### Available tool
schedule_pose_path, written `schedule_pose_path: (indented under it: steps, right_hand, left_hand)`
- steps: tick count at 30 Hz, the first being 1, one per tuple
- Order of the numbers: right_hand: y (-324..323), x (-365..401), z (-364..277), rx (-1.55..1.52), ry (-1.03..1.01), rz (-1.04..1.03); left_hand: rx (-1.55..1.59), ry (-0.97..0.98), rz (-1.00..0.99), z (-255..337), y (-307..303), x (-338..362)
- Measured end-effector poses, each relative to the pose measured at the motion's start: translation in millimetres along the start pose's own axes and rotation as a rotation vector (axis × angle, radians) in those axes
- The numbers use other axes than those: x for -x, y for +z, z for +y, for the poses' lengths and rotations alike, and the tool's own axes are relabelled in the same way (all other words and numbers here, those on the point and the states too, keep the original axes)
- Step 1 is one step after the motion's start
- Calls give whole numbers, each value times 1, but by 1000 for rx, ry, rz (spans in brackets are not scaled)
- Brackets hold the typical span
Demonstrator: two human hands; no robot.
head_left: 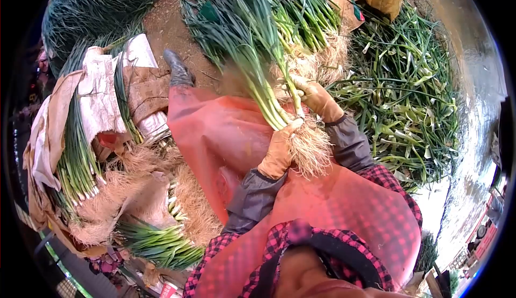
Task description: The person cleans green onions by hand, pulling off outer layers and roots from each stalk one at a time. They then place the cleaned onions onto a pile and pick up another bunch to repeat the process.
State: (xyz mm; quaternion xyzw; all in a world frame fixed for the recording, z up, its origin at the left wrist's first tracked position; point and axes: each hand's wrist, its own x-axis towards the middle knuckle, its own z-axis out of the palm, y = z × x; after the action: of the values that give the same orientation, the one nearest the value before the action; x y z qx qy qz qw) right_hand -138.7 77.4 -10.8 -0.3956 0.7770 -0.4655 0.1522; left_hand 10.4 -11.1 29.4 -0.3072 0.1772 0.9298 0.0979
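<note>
In an orange glove, my left hand [279, 148] is closed around the white lower stems of a bunch of green onions [258, 85]. Their pale, stringy roots [310, 146] hang out below that hand, over my red apron [215, 131]. The long green leaves reach up and away to the left. My right hand [318, 100], also gloved, is closed at a single green onion stalk [290, 80] at the right side of the bunch. Its fingertips touch the stalk a little above the roots.
More green onions [309, 21] lie ahead, roots toward me. At right is a large heap of loose trimmed leaves [398, 104] beside shiny plastic sheeting [462, 83]. Wrapped bundles [80, 153] stand at left, with a smaller bunch [158, 244] below them. A dark boot [178, 69] shows near bare ground.
</note>
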Motion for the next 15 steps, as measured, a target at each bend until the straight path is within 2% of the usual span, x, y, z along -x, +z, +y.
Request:
schedule_pose_path:
  steps: [2,3,4,6,8,9,10,11,12,14,15]
  right_hand:
    - [13,8,4,112,-24,43]
    - [6,18,-22,-434,290,32]
    - [-5,26,-47,-667,561,107]
    - [-19,38,-37,-737,629,59]
    - [-10,31,-15,-473,336,44]
    - [-5,27,-4,-340,198,65]
    - [0,21,-7,-723,574,-35]
    - [12,23,-6,-761,547,83]
    - [16,26,-19,-511,463,218]
    - [-11,36,-69,-14,448,129]
    - [-5,51,-72,-397,278,210]
  left_hand:
    - [-70,73,118,-2,-9,2]
    - [-142,117,220,1,0,4]
    - [-141,120,220,-1,-3,1]
    - [-153,120,357,-10,-10,-11]
    - [-169,122,417,-18,-6,-14]
    - [-252,267,413,-22,-2,-13]
    - [-334,417,405,-24,1,-15]
    - [-420,479,439,-27,-11,-22]
    - [-420,486,437,-25,-12,-24]
    - [-333,460,467,-24,-13,-25]
    - [-330,463,463,-22,-9,-25]
